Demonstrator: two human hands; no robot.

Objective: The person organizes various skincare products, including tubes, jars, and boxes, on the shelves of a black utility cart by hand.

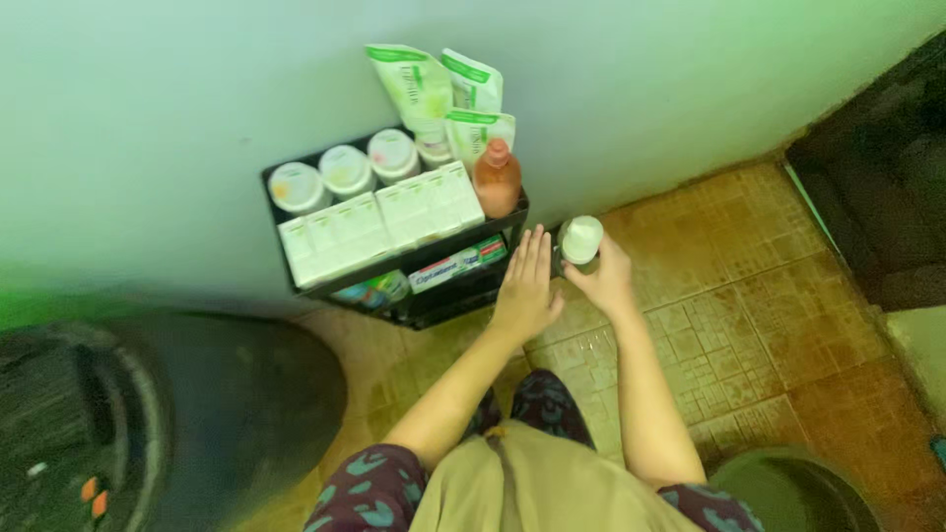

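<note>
Tiled floor (749, 325) underfoot. Left hand (525, 286) flat, fingers spread wide, resting against the front edge of the black shelf rack (414, 271). Right hand (603, 278), grip closed round a white-capped jar (580, 239), just right of the rack. Behind: brown bottle (497, 177), white boxes (379, 225), green pouches (443, 94) against the wall.

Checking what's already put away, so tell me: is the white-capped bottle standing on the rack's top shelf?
No, the right hand holds the white-capped bottle beside the black rack, above the floor tiles.
</note>
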